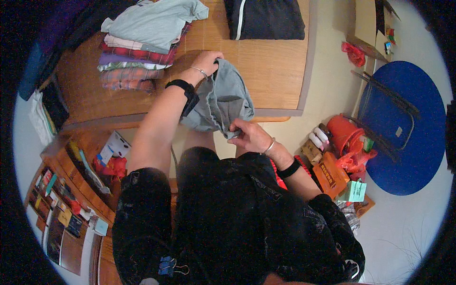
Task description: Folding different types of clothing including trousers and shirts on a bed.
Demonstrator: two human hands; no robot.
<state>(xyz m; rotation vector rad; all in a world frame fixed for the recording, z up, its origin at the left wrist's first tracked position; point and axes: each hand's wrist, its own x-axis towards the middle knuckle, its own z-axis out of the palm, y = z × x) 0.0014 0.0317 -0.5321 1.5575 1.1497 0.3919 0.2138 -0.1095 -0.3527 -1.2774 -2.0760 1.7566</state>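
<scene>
A grey cloth garment [233,96] with a gathered waistband hangs between my two hands, partly over the near edge of the mat-covered bed. My left hand [209,64] grips one end of the waistband, its fingertips partly hidden by the cloth. At the other end, nearer my body, my right hand [251,135] pinches the band between thumb and fingers. A stack of folded clothes [135,57] lies to the left on the woven mat [274,74], with a light grey shirt [156,25] on top. A folded black garment with a white stripe [267,19] lies at the far side.
Right of the bed, a red bucket [342,131], an orange box [329,174] and plastic bags stand on the floor near a blue round folding table [402,128]. A wooden cabinet [89,178] with small items is at the left.
</scene>
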